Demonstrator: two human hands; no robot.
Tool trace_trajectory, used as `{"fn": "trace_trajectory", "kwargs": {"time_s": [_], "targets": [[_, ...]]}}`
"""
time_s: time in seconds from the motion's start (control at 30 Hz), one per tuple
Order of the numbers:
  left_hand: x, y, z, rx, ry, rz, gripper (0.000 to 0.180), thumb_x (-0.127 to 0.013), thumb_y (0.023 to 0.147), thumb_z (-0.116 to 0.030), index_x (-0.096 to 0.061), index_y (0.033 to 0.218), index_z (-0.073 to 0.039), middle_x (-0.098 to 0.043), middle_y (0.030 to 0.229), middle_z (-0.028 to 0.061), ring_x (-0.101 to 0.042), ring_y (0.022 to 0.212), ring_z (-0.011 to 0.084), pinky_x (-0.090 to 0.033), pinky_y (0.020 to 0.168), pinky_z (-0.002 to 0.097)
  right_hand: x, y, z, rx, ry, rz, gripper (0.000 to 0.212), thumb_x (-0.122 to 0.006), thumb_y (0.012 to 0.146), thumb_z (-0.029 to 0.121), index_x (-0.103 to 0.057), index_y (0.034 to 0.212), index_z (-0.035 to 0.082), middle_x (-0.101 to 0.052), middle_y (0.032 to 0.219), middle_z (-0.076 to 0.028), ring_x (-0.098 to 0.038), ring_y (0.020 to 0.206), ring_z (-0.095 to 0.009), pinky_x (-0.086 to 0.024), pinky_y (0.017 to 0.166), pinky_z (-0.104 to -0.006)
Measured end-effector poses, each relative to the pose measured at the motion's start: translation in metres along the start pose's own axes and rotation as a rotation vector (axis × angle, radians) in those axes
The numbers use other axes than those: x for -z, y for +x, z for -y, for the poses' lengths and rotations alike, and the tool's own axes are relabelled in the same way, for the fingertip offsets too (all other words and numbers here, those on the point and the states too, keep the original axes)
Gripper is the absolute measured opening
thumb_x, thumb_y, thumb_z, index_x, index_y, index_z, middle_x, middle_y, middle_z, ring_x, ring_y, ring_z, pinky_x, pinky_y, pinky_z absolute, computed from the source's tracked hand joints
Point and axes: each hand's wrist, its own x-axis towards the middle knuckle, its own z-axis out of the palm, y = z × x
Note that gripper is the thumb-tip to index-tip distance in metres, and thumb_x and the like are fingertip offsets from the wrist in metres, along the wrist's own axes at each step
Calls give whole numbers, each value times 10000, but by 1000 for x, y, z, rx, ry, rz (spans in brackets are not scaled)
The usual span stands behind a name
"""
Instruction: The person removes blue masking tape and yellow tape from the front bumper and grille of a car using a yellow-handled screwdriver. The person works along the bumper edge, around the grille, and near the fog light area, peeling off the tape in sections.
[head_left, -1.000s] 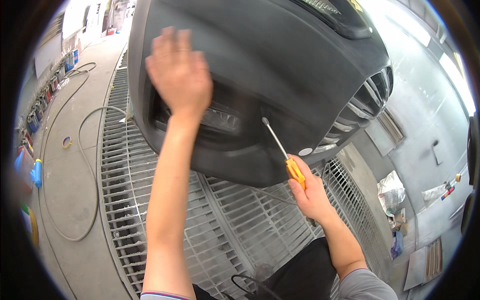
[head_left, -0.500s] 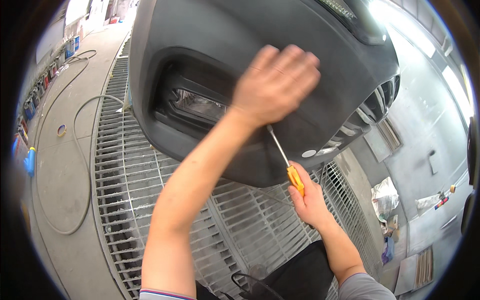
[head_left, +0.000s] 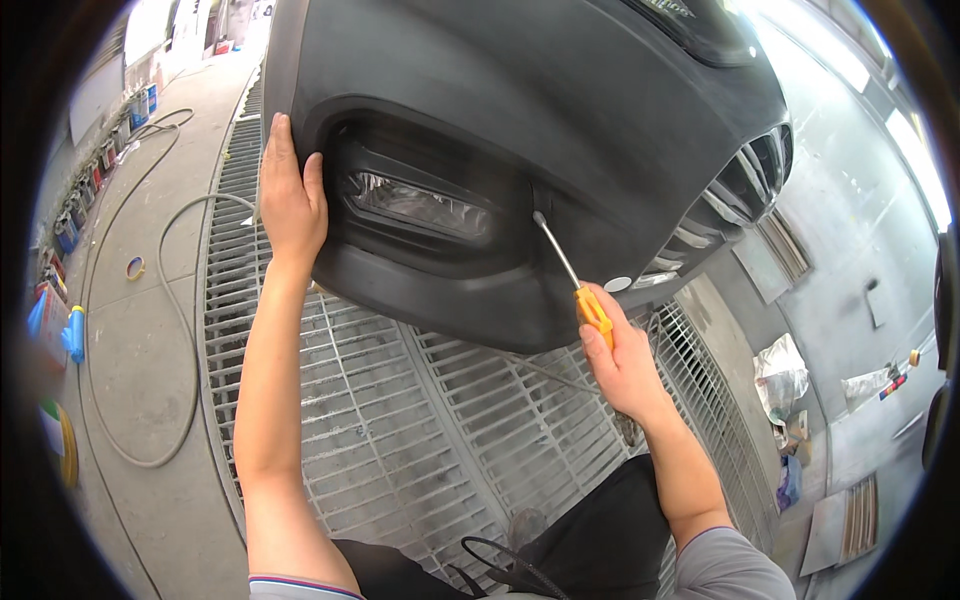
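Note:
The dark grey, matte front bumper (head_left: 430,60) of a car fills the upper middle of the view. My left hand (head_left: 292,195) lies against its left edge, beside the recessed fog lamp opening, fingers stretched out and thumb apart. In my right hand (head_left: 625,360) is an air blow gun (head_left: 592,312) with a yellow body and a long thin metal nozzle. The nozzle points up and left, its tip over the bumper just right of the opening; I cannot tell whether it touches. Crinkled clear film (head_left: 425,207) covers the lamp inside the opening.
Metal floor grating (head_left: 400,450) runs under the bumper. A hose (head_left: 190,400) loops over the concrete at left, near a roll of tape (head_left: 135,268). Cans (head_left: 105,155) line the left wall. Crumpled plastic (head_left: 780,375) and panels (head_left: 845,525) stand at right.
My left hand has moved from the bumper's middle down and left to its left edge. My right hand and the blow gun have shifted slightly up.

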Motion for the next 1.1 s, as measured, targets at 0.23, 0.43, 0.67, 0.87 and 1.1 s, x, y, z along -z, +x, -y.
{"fn": "trace_trajectory", "kwargs": {"time_s": [0.23, 0.43, 0.67, 0.87, 1.1], "targets": [[2, -13, 6, 10, -19, 26, 602, -646, 1117, -148, -453, 1666, 7, -556, 1643, 249, -555, 1502, 430, -451, 1245, 477, -1, -17, -15, -125, -51, 69, 536, -663, 1109, 231, -503, 1607, 113, -758, 962, -239, -777, 895, -431, -584, 835, -443], [2, -13, 2, 32, -17, 29, 599, -644, 1118, -145, -455, 1665, 8, -553, 1643, 258, -543, 1514, 435, -447, 1247, 482, -2, -16, -28, -108, -82, 112, 540, -666, 1109, 243, -501, 1610, 128, -757, 942, -221, -774, 871, -417, -583, 826, -444], [4, -13, 2, 39, -9, 45, 603, -638, 1120, -145, -445, 1670, 8, -544, 1649, 262, -536, 1520, 434, -444, 1251, 480, -2, -16, -37, -95, -82, 115, 545, -672, 1105, 240, -505, 1611, 129, -769, 981, -233, -777, 911, -432, -587, 851, -456], [2, -14, 2, 41, 4, 36, 602, -635, 1122, -144, -439, 1670, 12, -544, 1647, 266, -544, 1509, 442, -458, 1240, 480, 7, -15, -23, -174, -68, 155, 546, -666, 1105, 219, -504, 1617, 118, -777, 1133, -257, -788, 1024, -428, -589, 913, -427], [4, -13, 0, 41, -38, 22, 605, -651, 1113, -128, -448, 1668, 1, -556, 1639, 257, -558, 1498, 437, -474, 1228, 471, 4, -4, -9, 32, 5, -2, 542, -658, 1108, 182, -495, 1617, 94, -774, 1202, -260, -778, 1093, -440, -578, 954, -411]]}}
